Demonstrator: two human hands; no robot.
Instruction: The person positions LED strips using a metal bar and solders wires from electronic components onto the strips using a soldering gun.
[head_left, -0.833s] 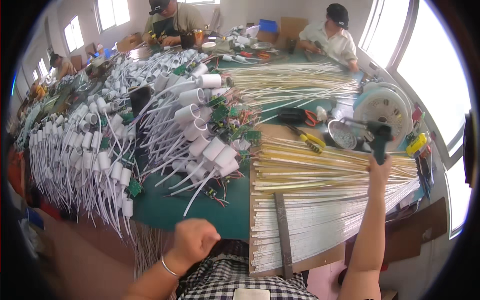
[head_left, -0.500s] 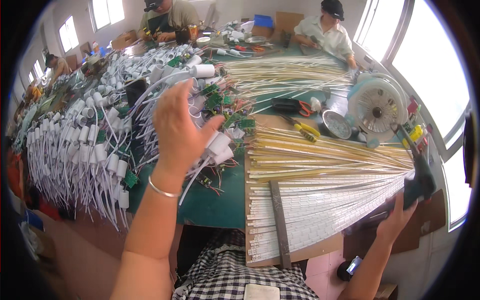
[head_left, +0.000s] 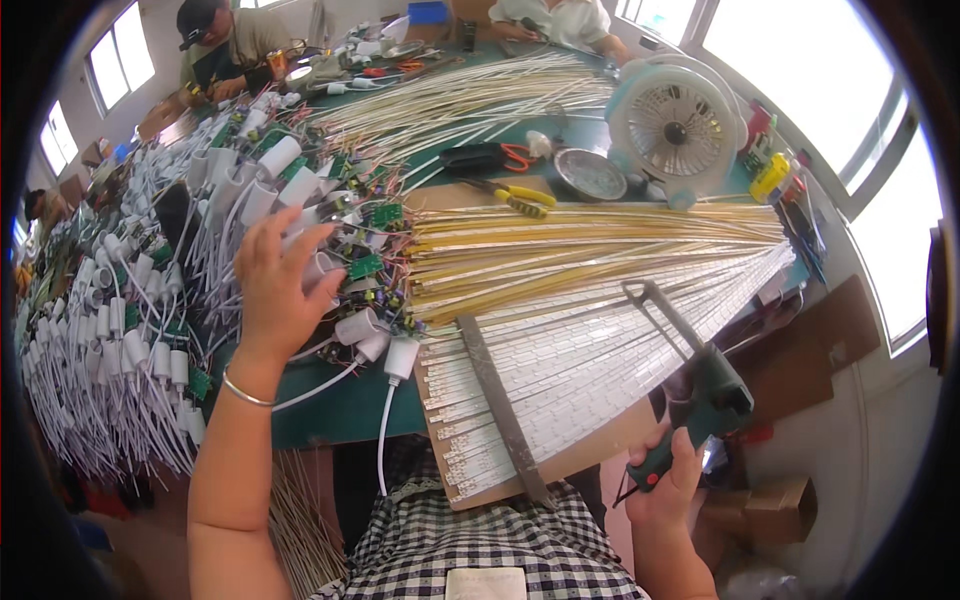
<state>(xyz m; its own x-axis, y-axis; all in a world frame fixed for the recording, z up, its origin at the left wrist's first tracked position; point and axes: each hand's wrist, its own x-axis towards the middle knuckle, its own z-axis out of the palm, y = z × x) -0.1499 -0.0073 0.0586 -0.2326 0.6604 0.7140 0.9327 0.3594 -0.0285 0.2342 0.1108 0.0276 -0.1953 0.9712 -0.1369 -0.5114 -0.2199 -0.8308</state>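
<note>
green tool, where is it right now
In the head view, the green tool is at the lower right, gripped in the person's right hand, with its metal front end in front of the white strips.

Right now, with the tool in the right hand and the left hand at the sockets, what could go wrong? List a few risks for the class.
1. The right hand holds the tool with its metal end over the white strips; dipping it might scratch or snag them.
2. The left hand is at closely crowded sockets; pulling one could drag its neighbours.
3. The bar across the strips overhangs the board's near edge; a bump could shift it.
</note>
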